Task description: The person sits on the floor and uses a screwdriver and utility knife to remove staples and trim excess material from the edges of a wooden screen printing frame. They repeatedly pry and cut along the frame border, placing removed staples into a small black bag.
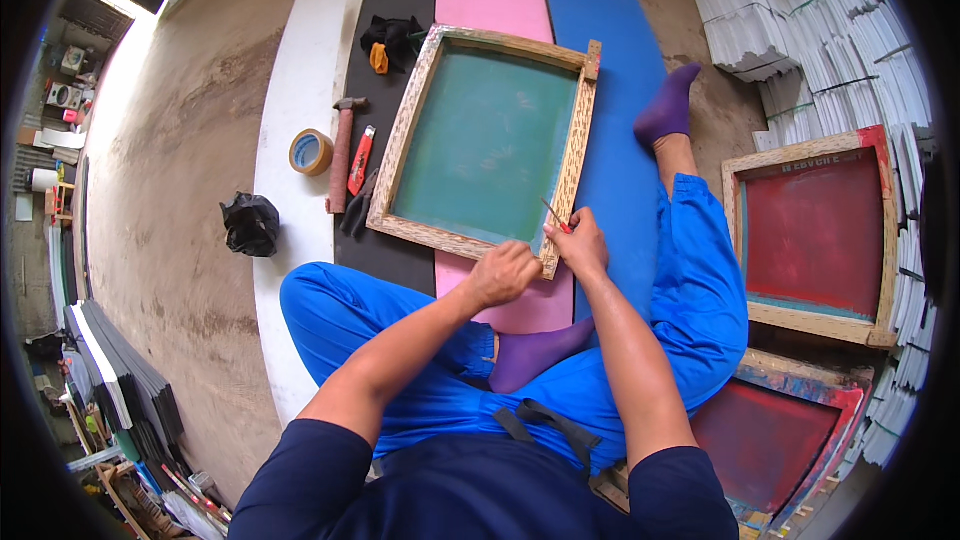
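Both hands work at the near right corner of a wooden screen frame (487, 145) with green mesh, lying flat on coloured foam mats (600, 60).

The right hand (580, 243) pinches a thin red-handled tool (556, 215) against the frame's wood; the left hand (503, 272) is a closed fist touching the near rail. Left of the frame lie pliers (358, 208), a red cutter (360, 160), a hammer (342, 152) and a tape roll (310, 152). Red-meshed frames (815, 230) stand at right.
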Motion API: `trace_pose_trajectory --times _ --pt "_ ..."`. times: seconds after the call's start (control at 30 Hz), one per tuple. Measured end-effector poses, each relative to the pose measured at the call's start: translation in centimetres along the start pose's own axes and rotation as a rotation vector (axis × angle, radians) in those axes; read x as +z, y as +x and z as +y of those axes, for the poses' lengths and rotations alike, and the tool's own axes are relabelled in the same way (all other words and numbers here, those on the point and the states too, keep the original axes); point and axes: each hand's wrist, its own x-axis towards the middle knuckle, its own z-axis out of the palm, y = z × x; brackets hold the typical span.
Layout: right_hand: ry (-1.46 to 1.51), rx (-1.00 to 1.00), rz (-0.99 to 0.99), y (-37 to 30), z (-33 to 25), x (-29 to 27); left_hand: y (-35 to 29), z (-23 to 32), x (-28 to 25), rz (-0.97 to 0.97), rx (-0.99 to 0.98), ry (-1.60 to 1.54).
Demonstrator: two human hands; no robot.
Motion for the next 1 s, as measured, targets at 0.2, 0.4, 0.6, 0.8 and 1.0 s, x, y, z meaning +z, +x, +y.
trace_pose_trajectory --times 0.2,0.4,0.6,0.8,1.0 --pt "0.051 -0.006 -0.003 -0.2 0.9 0.3 -0.8 1.3 -1.1 0.231 -0.353 -0.080" --pt "0.049 -0.036 -0.006 -0.2 0.8 0.4 -0.5 -0.6 -0.8 0.073 -0.169 -0.077" --pt "0.059 0.000 -0.053 -0.3 0.7 0.2 0.3 -0.8 0.2 0.044 -0.112 -0.058" --pt "0.052 0.029 -0.073 -0.1 0.6 0.0 0.9 -0.7 0.3 -0.021 -0.121 -0.003" --pt "0.009 0.042 -0.104 -0.1 -0.3 -0.7 0.0 -0.5 0.5 -0.007 -0.190 -0.069"
